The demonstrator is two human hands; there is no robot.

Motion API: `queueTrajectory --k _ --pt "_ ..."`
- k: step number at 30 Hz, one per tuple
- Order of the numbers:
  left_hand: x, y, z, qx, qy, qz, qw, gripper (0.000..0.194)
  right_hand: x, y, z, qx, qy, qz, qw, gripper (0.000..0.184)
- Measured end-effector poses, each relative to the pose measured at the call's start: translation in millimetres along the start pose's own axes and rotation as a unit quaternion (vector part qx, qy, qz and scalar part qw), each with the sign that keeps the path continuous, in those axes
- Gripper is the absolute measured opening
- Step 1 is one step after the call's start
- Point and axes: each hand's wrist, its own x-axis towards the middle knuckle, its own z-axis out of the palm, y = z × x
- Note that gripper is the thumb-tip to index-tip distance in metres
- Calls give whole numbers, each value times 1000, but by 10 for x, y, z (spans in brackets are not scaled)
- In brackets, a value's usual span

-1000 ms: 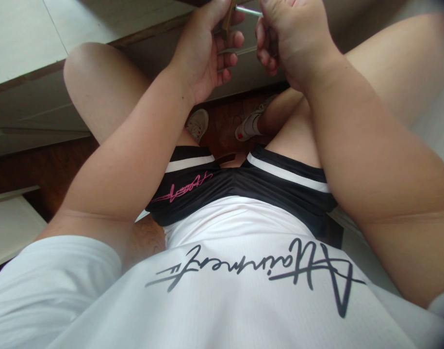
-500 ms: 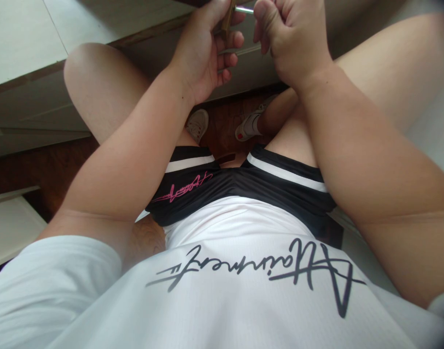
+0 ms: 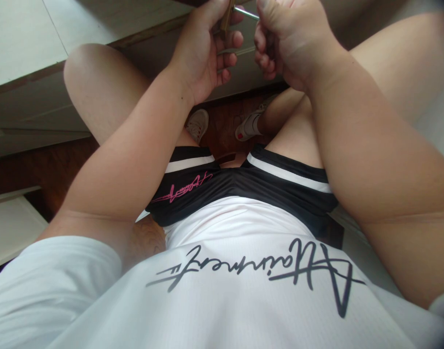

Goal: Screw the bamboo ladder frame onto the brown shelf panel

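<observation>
At the top edge of the head view, my left hand [image 3: 205,55] grips a narrow brown wooden piece [image 3: 226,22] on its thumb side. The lower fingers of that hand are loosely curled. Across from it, my right hand [image 3: 292,43] is closed around what looks like a screwdriver [image 3: 247,13]. Only its thin metal shaft shows; the handle is hidden in the fist. The shaft's tip meets the wooden piece. The upper part of both hands and of the wood is cut off by the frame.
A pale tabletop [image 3: 21,39] with a brown edge lies at the upper left, above a light panel [image 3: 43,109]. My bent legs are spread beneath my arms. Shoes [image 3: 198,125] rest on the dark wooden floor [image 3: 222,116]. A pale board [image 3: 10,225] stands at the lower left.
My right hand has turned at the wrist and shifted slightly, its fingers now showing more. The metal shaft slants more downward to the right. My left hand and the wood have hardly moved.
</observation>
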Motion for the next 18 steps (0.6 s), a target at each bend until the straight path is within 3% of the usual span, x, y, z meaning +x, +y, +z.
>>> queueTrajectory --k 7,13,18 --pt "1 16 -7 1 -9 2 1000 43 7 -4 42 -113 56 -50 991 56" --pt "0 19 0 -1 -4 -1 1000 44 6 39 -49 -269 61 -162 948 56" --pt "-3 8 4 -3 0 0 1000 44 -2 43 -46 -277 61 -164 945 53"
